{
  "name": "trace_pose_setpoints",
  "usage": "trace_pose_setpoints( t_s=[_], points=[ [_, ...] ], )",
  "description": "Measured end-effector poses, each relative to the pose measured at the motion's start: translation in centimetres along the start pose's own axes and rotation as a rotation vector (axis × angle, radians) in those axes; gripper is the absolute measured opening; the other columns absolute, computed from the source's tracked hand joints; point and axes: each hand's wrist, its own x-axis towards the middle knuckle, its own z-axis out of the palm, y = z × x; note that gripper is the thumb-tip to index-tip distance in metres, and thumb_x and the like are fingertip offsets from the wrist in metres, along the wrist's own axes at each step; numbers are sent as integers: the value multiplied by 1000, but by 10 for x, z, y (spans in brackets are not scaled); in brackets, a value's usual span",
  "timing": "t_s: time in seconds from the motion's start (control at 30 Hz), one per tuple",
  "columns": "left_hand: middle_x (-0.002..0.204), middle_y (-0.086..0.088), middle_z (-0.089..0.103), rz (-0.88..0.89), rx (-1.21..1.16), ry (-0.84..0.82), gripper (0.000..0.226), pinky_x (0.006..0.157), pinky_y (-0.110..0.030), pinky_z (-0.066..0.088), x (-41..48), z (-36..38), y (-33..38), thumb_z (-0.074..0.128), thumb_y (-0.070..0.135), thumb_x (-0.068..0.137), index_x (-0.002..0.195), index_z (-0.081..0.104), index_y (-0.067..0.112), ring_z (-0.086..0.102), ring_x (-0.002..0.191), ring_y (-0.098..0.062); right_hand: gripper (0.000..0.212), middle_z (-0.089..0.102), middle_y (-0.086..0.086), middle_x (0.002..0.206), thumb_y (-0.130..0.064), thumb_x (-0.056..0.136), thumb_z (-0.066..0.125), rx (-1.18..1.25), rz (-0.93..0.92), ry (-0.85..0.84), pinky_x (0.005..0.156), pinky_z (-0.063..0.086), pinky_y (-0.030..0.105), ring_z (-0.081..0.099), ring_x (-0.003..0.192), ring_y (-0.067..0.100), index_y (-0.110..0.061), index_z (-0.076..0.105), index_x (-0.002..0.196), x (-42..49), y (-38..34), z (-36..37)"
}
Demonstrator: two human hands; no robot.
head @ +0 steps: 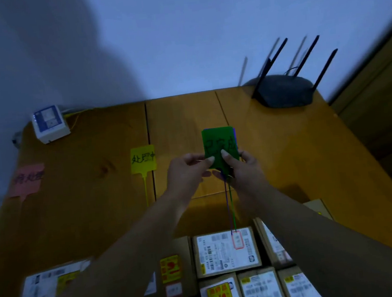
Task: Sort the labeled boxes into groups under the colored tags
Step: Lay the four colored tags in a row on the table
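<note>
Both hands hold a green tag (218, 141) with dark handwriting above the middle of the wooden table (88, 206). My left hand (187, 170) pinches its lower left edge and my right hand (242, 167) pinches its lower right. A blue edge shows behind the green tag, and a green and a blue strap hang down from it. A yellow tag (143, 158) lies flat to the left, and a pink tag (27, 180) lies further left. Several cardboard boxes with white shipping labels (226, 252) sit along the near edge, partly hidden by my forearms.
A black router (282, 89) with several antennas stands at the far right corner. A small white device (49, 124) with a yellow cable sits at the far left corner. A wall rises behind the table, and a wooden frame stands at the right.
</note>
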Motion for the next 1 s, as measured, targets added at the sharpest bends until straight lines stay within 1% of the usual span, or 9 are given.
trace_pose_setpoints(
  t_s=[0.13,0.3,0.47,0.57,0.67,0.77,0.87,0.93,1.0],
  points=[
    [85,-4,78,-105,-157,116,16,57,-20,55,2,44,4,81,14,87,101,74,10,74,64,-10,32,70,28,127,-17,102,67,-38,7,-68,73,66,38,73,113,40,2,59,127,15,-23,-33],
    [98,-8,80,-163,-204,154,19,75,-35,58,10,81,3,77,14,91,108,70,11,79,75,-18,11,70,25,117,-14,107,59,-77,20,-76,73,67,40,72,88,30,-5,59,113,40,-43,-77],
    [103,-6,77,-255,-200,246,20,58,-27,50,36,106,-2,76,16,93,111,69,12,76,71,-13,4,66,20,120,-13,107,58,-80,24,9,75,65,43,71,91,30,-10,59,107,60,-56,-127],
    [103,-7,77,-273,-92,312,11,42,-22,43,62,119,-12,78,16,92,100,70,13,73,61,-9,4,65,20,125,-14,108,58,-78,37,63,74,64,42,69,102,34,-10,59,108,69,-57,-153],
    [100,-2,77,-285,23,355,12,40,-19,42,86,127,-22,78,20,91,88,66,22,72,54,-3,12,64,23,130,-13,107,58,-86,50,99,78,63,45,67,107,36,-6,57,117,79,-57,-171],
    [100,0,77,-259,188,353,10,55,-28,56,102,127,-32,77,27,91,88,68,23,75,62,-8,23,64,23,133,-14,107,59,-92,63,111,82,62,47,68,119,42,-2,58,126,87,-56,-183],
    [97,-1,74,-182,688,352,32,66,-34,55,104,127,-43,67,49,91,107,72,22,71,81,-21,22,66,18,126,-14,107,60,-78,73,107,80,63,45,65,125,44,-3,59,125,93,-56,-190],
    [104,-3,70,-54,1016,394,42,65,-31,46,99,129,-50,57,54,94,119,67,22,65,85,-25,18,67,20,128,-15,106,60,-80,77,107,78,63,44,66,125,44,-5,60,121,96,-56,-193],
    [124,-8,64,183,1199,330,45,77,-37,52,92,131,-58,49,48,100,134,58,21,65,105,-30,16,67,22,130,-15,106,60,-77,82,108,77,63,44,67,124,44,-6,60,120,100,-57,-195]
  ],
)
